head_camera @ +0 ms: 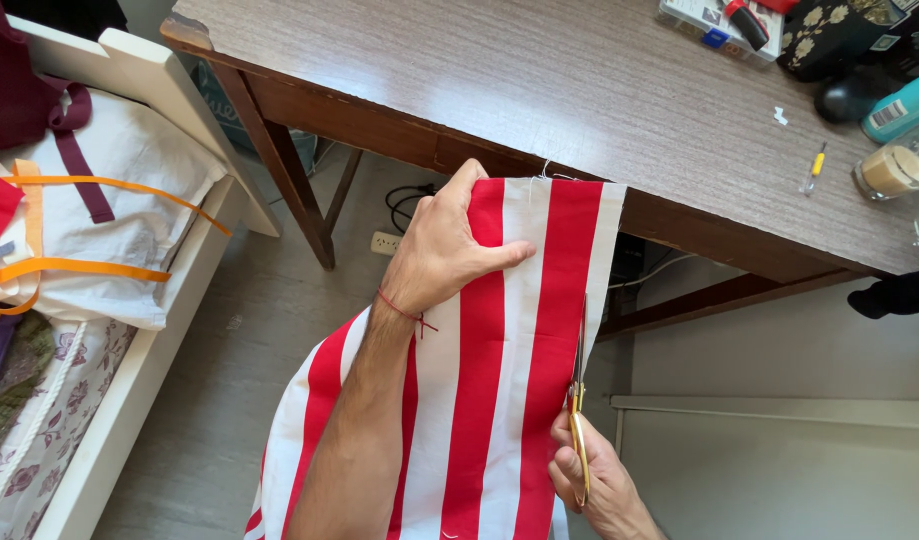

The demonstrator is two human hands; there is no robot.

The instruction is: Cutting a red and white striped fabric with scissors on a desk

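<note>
- Striped fabric (500, 380), red and white, hangs from the near edge of the wooden table (540, 90) down toward the person, its top end lying just over the table's lip with a few loose threads showing there.
- The left hand (445, 245) lies flat on the upper part of the cloth, fingers spread and thumb stretched along a white stripe, pressing it down; a thin red string circles the wrist.
- The right hand (595, 480) grips gold-handled scissors (578, 400), closed around the handles, low at the cloth's right side.
- The blades point up along the right edge of the fabric, between the last red stripe and the narrow white strip beside it; whether they are parted I cannot tell.
- To the right of the cloth there is open room below the table, down to a pale floor and wall.
- To the left, bare floor runs between the table leg (285, 170) and a white bed frame (130, 370) piled with white cloth and orange straps (80, 270).
- On the far right of the tabletop stand a candle jar (892, 170), a teal bottle (905, 105) and a small yellow tool (816, 165), well apart from both hands.
</note>
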